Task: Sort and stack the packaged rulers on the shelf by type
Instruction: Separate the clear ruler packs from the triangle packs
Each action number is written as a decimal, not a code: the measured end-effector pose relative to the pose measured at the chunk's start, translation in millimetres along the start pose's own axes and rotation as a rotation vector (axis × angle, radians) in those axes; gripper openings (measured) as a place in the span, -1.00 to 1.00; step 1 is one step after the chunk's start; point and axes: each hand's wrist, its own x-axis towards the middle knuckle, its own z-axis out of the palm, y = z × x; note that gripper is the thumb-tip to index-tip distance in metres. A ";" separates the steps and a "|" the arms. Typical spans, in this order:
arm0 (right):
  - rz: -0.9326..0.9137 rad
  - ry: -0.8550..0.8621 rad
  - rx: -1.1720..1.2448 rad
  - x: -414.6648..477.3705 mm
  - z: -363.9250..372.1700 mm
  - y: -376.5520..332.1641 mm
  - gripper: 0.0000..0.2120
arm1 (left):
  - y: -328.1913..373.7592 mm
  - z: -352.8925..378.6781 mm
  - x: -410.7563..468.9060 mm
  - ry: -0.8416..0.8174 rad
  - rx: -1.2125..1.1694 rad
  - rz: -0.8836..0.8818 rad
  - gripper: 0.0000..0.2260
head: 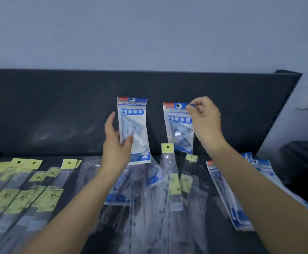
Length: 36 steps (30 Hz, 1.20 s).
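My left hand (pixel 115 142) holds a blue-and-white "Geometric" set-square pack (pixel 134 125) upright above the shelf, thumb on its front and fingers behind. My right hand (pixel 205 120) pinches the top corner of a second, matching pack (pixel 178 127), which hangs a little to the right. Below both, loose clear ruler packs (pixel 149 195) lie mixed in the shelf's middle. A pile of yellow-labelled ruler packs (pixel 21 197) lies at the left. Long blue-and-white packs (pixel 228 198) are stacked at the right.
The dark shelf (pixel 217 241) has a tall dark back panel (pixel 57 107) and a raised right side. A pale wall rises behind. A dark surface (pixel 303 162) stands beyond the shelf's right end.
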 end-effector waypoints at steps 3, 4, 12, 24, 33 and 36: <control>-0.038 0.014 0.060 1.6 -10.6 -22.7 -0.77 | 9.2 4.4 0.8 0.038 0.104 0.118 -0.62; -0.047 0.019 0.076 1.8 -12.8 -28.9 -0.77 | 12.9 6.3 1.6 0.040 0.137 0.140 -0.69; 0.041 -0.124 0.321 -11.1 -0.5 -58.6 -0.82 | 30.1 10.7 -5.3 -0.235 -0.012 0.216 -0.50; 0.270 -0.378 -0.012 -34.8 65.3 4.6 -0.87 | 6.6 -54.3 4.9 0.195 0.068 0.054 -0.68; 0.320 -0.461 -0.521 -49.8 105.3 56.0 -0.79 | -11.4 -103.2 1.4 0.298 0.151 0.009 -0.66; 0.322 -0.425 -0.549 -52.3 110.1 63.7 -0.67 | -14.0 -105.7 -1.0 0.265 0.168 -0.007 -0.64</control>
